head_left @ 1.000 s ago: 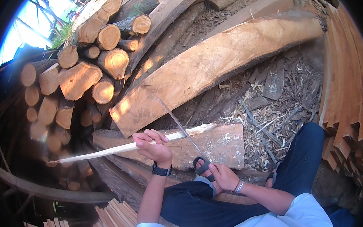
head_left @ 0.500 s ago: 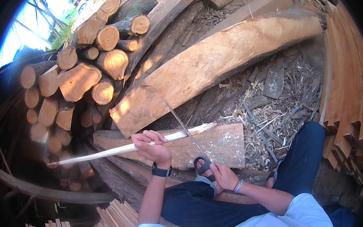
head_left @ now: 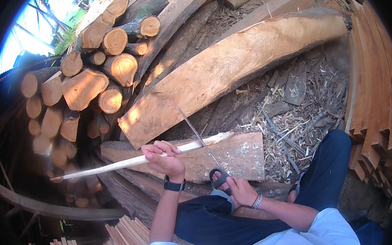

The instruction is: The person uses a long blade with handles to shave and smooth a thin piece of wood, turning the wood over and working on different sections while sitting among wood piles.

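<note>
A long pale peeled stick lies across my left hand, whose fingers are curled round it. Its thin end points left, and its rougher, thicker end reaches over a flat plank. In my closed right hand is the handle of a long thin knife; the handle itself is mostly covered by my fingers. The blade slants up and left, crossing the stick near its thicker end. From this view I cannot tell whether the edge touches the wood. Beneath the knife, my sandalled foot rests by the plank.
A large curved slab spans the ground ahead. Cut logs are stacked at the far left. Wood shavings litter the ground right of the plank. Sawn boards stand along the right, with more cut strips at the lower left.
</note>
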`<state>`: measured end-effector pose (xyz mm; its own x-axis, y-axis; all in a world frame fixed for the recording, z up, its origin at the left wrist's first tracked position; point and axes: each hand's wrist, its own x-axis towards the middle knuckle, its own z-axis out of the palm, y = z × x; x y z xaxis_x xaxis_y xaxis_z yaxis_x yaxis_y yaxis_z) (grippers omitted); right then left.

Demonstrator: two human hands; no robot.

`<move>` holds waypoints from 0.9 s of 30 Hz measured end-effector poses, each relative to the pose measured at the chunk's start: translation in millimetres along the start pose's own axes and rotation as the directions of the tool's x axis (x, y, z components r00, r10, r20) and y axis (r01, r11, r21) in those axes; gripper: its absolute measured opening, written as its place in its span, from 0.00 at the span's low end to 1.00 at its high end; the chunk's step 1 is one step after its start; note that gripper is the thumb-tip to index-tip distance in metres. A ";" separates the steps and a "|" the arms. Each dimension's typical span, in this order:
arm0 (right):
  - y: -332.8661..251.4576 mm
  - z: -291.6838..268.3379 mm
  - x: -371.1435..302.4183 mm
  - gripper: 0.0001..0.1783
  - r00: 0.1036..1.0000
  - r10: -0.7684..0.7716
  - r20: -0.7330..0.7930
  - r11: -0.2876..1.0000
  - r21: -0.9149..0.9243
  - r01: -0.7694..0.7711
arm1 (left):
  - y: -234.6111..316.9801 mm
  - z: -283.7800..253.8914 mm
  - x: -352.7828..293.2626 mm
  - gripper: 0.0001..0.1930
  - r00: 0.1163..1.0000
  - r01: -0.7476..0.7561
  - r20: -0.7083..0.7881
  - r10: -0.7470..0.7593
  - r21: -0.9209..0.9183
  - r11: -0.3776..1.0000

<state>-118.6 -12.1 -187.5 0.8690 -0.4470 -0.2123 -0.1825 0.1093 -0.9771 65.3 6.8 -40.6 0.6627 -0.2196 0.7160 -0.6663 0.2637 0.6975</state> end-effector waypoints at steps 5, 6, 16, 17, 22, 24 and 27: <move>12.8 -1.2 5.6 0.29 0.995 0.099 -0.010 0.989 0.112 -0.097 | 0.4 0.4 0.5 0.28 1.000 -0.016 0.006 0.016 0.013 1.000; 1.2 -0.9 2.7 0.29 0.996 0.088 0.010 0.981 0.175 -0.089 | -0.2 -0.7 0.3 0.28 1.000 -0.016 0.002 0.016 0.014 1.000; 3.5 0.9 1.0 0.26 0.984 -0.159 -0.085 0.987 -0.027 0.157 | 2.1 0.8 -2.2 0.28 1.000 -0.020 0.018 0.020 0.001 1.000; 2.5 0.2 1.3 0.26 0.985 -0.153 -0.084 0.988 -0.044 0.150 | 2.5 1.4 -2.2 0.28 1.000 -0.019 0.017 0.019 0.010 1.000; -16.0 5.8 -3.6 0.27 0.998 -0.041 0.048 0.999 0.011 0.041 | -2.4 -1.1 2.4 0.27 1.000 0.001 -0.025 0.000 0.025 1.000; -27.8 3.9 -5.7 0.28 0.994 -0.084 0.070 0.996 0.000 0.084 | -2.9 -2.6 1.3 0.27 1.000 0.001 -0.020 -0.001 0.009 1.000; -14.7 2.2 -3.2 0.29 0.983 -0.183 -0.015 0.982 -0.037 0.183 | 0.0 2.1 0.2 0.27 1.000 -0.016 0.003 0.016 0.001 1.000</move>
<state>-117.7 -10.3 -172.5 0.8806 -0.4730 -0.0297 -0.0374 -0.0068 -0.9993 64.7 4.8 -40.4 0.6506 -0.2185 0.7273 -0.6772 0.2664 0.6858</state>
